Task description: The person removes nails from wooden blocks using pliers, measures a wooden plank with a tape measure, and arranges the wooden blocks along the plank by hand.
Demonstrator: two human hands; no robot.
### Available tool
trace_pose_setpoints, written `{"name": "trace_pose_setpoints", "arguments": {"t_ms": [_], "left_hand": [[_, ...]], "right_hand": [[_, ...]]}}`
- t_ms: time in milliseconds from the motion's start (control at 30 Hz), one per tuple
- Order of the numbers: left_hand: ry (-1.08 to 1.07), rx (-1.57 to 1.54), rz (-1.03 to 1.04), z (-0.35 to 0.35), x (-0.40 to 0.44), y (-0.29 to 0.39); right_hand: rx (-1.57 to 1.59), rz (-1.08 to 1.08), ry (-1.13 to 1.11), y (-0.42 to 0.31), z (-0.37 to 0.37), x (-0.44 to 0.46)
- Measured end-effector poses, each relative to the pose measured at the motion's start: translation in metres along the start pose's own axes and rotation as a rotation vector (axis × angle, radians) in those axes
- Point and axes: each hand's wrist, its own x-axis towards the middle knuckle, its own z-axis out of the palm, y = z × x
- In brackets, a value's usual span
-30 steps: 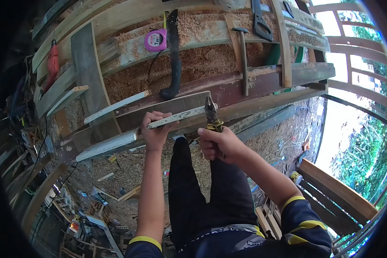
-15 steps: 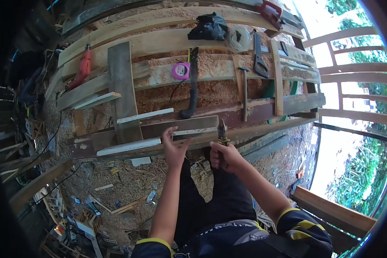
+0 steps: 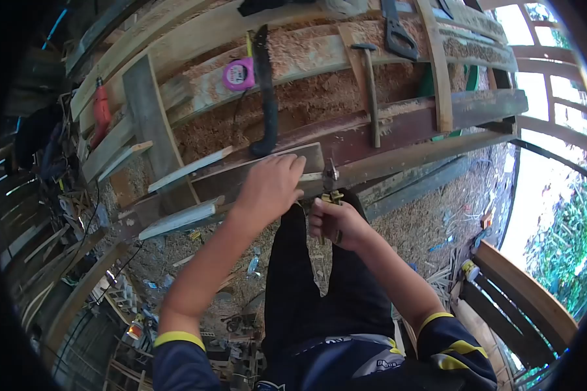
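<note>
My left hand point(image 3: 271, 188) reaches over the near edge of the workbench, its fingers bent across a short grey board point(image 3: 312, 154) and its thumb below. It closes around a narrow pale wooden strip point(image 3: 314, 176), whose end shows to the right; the rest is hidden under the hand. Wrapped in my right hand point(image 3: 340, 223) are pliers point(image 3: 331, 176) with yellow-and-dark handles, jaws pointing up and away beside the strip's end. Two white-painted strips, an upper one point(image 3: 190, 169) and a lower one point(image 3: 179, 219), lie left of my left hand.
On the bench lie a pink tape measure point(image 3: 239, 75), a dark-bladed machete point(image 3: 265, 98), a hammer point(image 3: 372, 98), a handsaw point(image 3: 398, 36) and a red drill point(image 3: 101, 114). Sawdust covers the planks point(image 3: 306, 58). Scraps litter the ground, and a wooden railing point(image 3: 546, 55) stands at right.
My left hand has moved from hovering with fingers spread to gripping the strip at the board. The pliers stay in my right hand. The camera view has shifted.
</note>
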Motion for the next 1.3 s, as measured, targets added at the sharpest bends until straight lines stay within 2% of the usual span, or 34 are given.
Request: {"name": "trace_pose_setpoints", "arguments": {"t_ms": [100,133,233,267,400,500,533,633,733,833,1300], "left_hand": [[-0.309,0.025,-0.022,0.013,0.027,-0.004],[-0.288,0.042,0.051,0.017,0.032,-0.004],[-0.299,0.102,-0.018,0.034,0.035,0.008],[-0.297,0.1,-0.07,0.037,0.034,0.012],[-0.153,0.036,-0.111,0.043,0.03,0.016],[0.122,0.04,-0.003,0.045,0.031,0.014],[-0.049,-0.003,-0.096,0.041,0.031,0.012],[-0.114,0.015,-0.1,0.036,0.034,0.013],[-0.072,0.012,-0.088,0.042,0.035,0.014],[-0.035,0.009,-0.122,0.048,0.036,0.017],[0.026,0.144,-0.123,0.073,0.032,0.008]], "right_hand": [[-0.109,-0.087,-0.031,0.005,-0.018,0.0],[-0.169,-0.104,-0.094,0.003,-0.03,0.003],[0.068,0.004,-0.385,-0.004,-0.058,0.006],[0.011,-0.069,-0.451,0.0,-0.068,0.011],[-0.001,-0.012,-0.364,-0.013,-0.035,-0.007],[0.263,0.087,-0.557,-0.013,-0.052,0.01],[0.106,0.095,-0.422,-0.021,-0.046,0.005],[0.079,0.176,-0.373,-0.029,-0.047,0.003],[-0.092,0.16,-0.238,-0.027,-0.039,-0.006],[-0.096,0.18,-0.068,-0.031,-0.021,-0.012],[-0.224,0.059,0.126,-0.026,0.003,-0.017]]}}
